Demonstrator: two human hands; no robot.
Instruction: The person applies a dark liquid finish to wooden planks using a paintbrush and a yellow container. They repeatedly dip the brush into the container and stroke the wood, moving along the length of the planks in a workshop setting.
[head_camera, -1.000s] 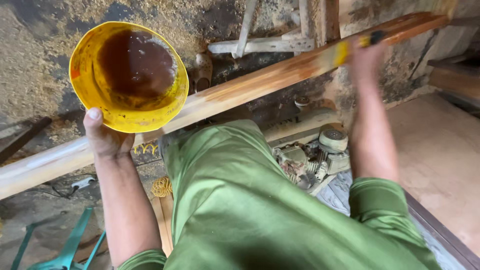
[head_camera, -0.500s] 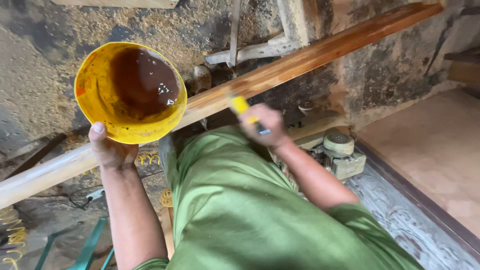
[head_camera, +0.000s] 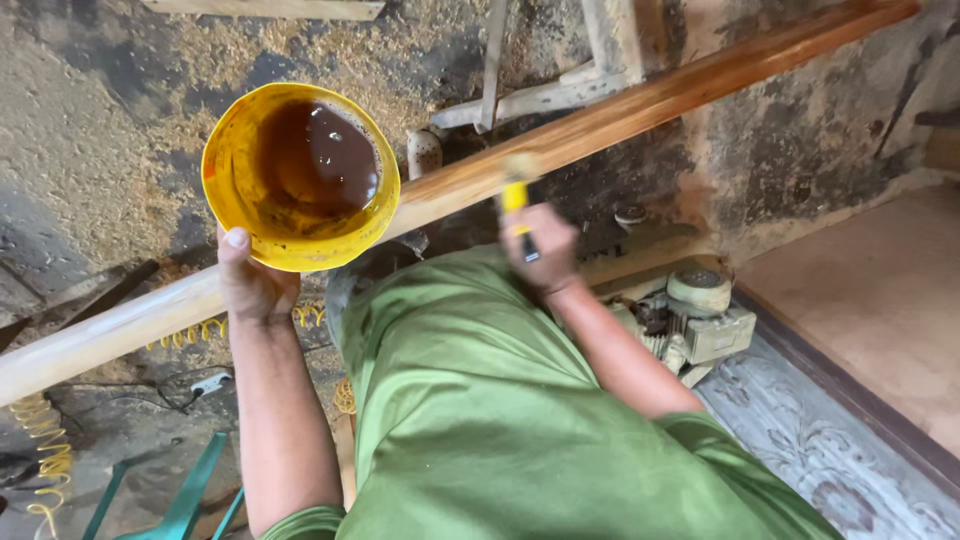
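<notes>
My left hand (head_camera: 250, 285) grips the rim of a yellow tub (head_camera: 232, 170) holding dark brown liquid, held up over a long wooden beam (head_camera: 640, 105). The beam runs from lower left to upper right; its right stretch looks stained orange-brown, its left stretch (head_camera: 110, 330) is pale. My right hand (head_camera: 540, 250) is closed on a yellow-handled brush (head_camera: 515, 192), whose blurred head lies against the beam near its middle. My green shirt fills the lower centre.
Sawdust covers the floor at the upper left. A small motor unit (head_camera: 700, 315) sits right of my body, beside a carved grey panel (head_camera: 810, 450). A yellow coiled hose (head_camera: 40, 430) and teal frame (head_camera: 190, 495) lie at lower left. Pale wooden slats (head_camera: 520, 100) lie behind the beam.
My right hand has drawn the brush back from the beam's far right end to its middle. The tub in my left hand has shifted a little to the right.
</notes>
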